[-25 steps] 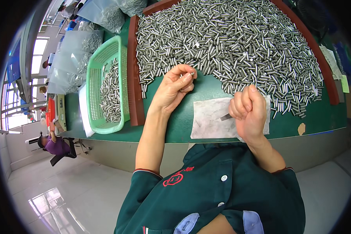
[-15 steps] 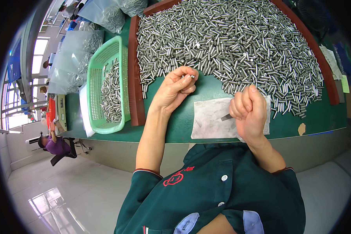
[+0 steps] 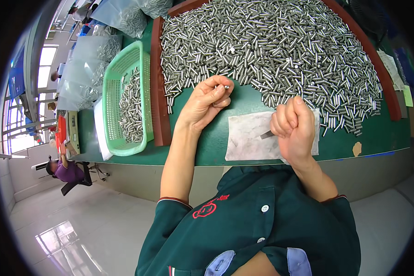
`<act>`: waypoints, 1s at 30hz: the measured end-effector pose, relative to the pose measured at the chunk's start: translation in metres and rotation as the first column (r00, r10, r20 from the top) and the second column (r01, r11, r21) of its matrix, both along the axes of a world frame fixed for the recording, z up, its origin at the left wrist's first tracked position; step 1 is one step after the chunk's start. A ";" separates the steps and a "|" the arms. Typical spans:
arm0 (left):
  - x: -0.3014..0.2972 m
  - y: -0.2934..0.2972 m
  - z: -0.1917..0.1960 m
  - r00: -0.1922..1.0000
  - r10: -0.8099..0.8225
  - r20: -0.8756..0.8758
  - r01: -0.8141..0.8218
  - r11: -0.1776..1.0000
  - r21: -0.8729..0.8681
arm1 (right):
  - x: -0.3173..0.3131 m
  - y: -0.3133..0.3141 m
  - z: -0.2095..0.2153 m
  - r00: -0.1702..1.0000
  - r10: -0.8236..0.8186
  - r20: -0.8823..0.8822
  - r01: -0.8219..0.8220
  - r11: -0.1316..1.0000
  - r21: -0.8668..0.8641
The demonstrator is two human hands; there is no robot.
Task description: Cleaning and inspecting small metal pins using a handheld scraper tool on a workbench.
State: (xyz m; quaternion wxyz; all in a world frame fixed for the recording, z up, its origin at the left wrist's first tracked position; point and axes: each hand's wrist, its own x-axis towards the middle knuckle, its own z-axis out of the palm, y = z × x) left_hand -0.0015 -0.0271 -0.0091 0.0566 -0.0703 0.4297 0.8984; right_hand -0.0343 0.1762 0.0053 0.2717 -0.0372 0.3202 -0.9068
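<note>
Silvery metal, right? What's that tiny bit up front?

Yep, a short metal pin [image 3: 227,87], only its end peeking out. It's in the left hand [image 3: 207,102], thumb and forefinger clamped on it, the other fingers curled under. It's up near the front edge of the big pile.

And the right hand [image 3: 293,129]?

Curled into a loose fist, fingers together, thumb on top. A dark flat strip [image 3: 266,135] pokes out beside it, but honestly can't tell if the fist grips it or it's just lying there. Below that is a smudgy white sheet [image 3: 246,146], partly covered by the hand.

So how big is this pile?

Loads of loose pins [image 3: 271,50], jumbled every which way, spread over a green tabletop [image 3: 211,154] with reddish-brown rails [image 3: 160,92] along the sides and back.

Anything past the rail on the left?

Mint-green plastic basket [image 3: 147,103] just beside it, with a smaller heap of pins [image 3: 131,110] inside. Farther back are clear plastic bags [image 3: 91,55] with more metal bits in them. Then way off to the left, well apart from all this, someone in a purple top [image 3: 69,172] is sitting on a dark chair [image 3: 70,187].
</note>
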 end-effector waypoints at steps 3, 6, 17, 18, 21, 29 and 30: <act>0.003 -0.001 0.003 1.000 -0.007 0.028 0.008 0.999 -0.040 | -0.001 -0.003 0.000 1.000 0.009 0.007 -0.009 1.000 -0.008; 0.014 0.014 0.015 0.993 0.051 0.106 -0.023 0.968 -0.250 | 0.000 -0.002 0.002 1.000 0.004 0.002 -0.004 1.000 -0.002; 0.057 0.091 0.017 0.981 0.039 -0.188 -0.191 0.101 -0.976 | -0.002 -0.002 0.000 0.997 0.031 -0.068 -0.030 0.999 0.019; 0.058 0.092 0.014 0.970 -0.015 -0.243 -0.243 -0.039 -0.969 | -0.002 -0.002 -0.001 0.997 0.008 -0.074 -0.009 1.000 -0.007; 0.062 0.092 0.014 0.975 -0.006 -0.222 -0.221 -0.094 -0.971 | -0.003 0.001 -0.002 0.996 -0.040 -0.076 0.037 0.999 -0.040; 0.065 0.093 0.010 0.974 0.018 -0.226 -0.222 -0.137 -0.965 | 0.008 -0.005 0.008 0.992 -0.016 -0.123 0.015 1.000 -0.006; 0.065 0.093 0.010 0.974 0.027 -0.226 -0.221 -0.131 -0.967 | 0.008 -0.006 0.006 0.988 -0.031 -0.150 0.034 0.999 0.021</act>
